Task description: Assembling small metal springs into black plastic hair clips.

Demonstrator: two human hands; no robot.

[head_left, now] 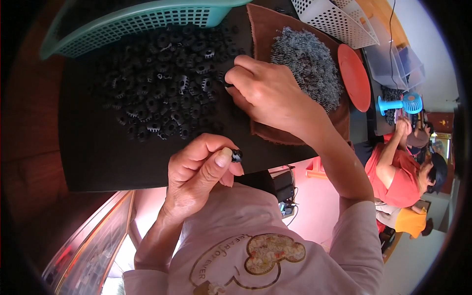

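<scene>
My left hand [196, 172] is near the table's front edge, thumb and fingers pinched on a small black plastic piece [237, 156]. Farther up and to the right, my right hand [268, 93] is closed, its fingertips at the right side of a heap of black toothed plastic pieces [172, 83] that look like parts of small hair claw clips. A dark bit [228, 85], apparently one such piece, shows at those fingertips. Beyond the right hand, a pile of small silvery metal springs [309, 64] lies on a brown cloth [265, 34].
A green basket [142, 22] stands behind the heap. White perforated baskets [339, 22], a red oval dish [354, 77] and a clear plastic bin [398, 66] are at the right. Past them are a blue fan [400, 104] and a person in red [400, 172]. The black tabletop [103, 164] ends before my body.
</scene>
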